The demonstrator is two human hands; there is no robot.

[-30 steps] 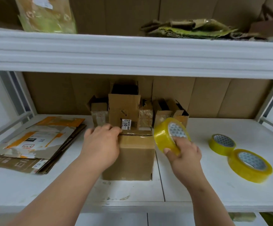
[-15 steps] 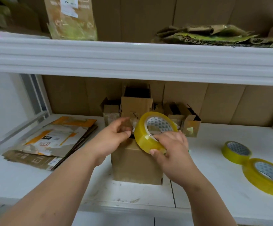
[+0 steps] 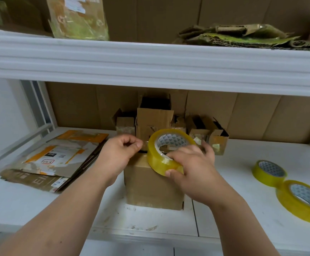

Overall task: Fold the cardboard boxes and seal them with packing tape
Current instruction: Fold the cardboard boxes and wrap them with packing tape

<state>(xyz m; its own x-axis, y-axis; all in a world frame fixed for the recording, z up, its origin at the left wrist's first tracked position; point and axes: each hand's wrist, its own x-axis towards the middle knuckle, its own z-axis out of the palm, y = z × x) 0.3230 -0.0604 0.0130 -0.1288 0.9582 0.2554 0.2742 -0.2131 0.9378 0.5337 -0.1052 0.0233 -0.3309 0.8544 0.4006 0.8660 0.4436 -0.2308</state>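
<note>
Head view: hands hold tape roll (image 3: 166,157) atop box (image 3: 150,185).

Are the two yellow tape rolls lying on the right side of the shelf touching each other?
Touching. In the head view the smaller tape roll lies behind the bigger tape roll, and their yellow rims meet with no white shelf showing between them.

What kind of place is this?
Probably a packing or storage room: white shelves, flattened cardboard, small boxes and spare tape rolls.
</note>
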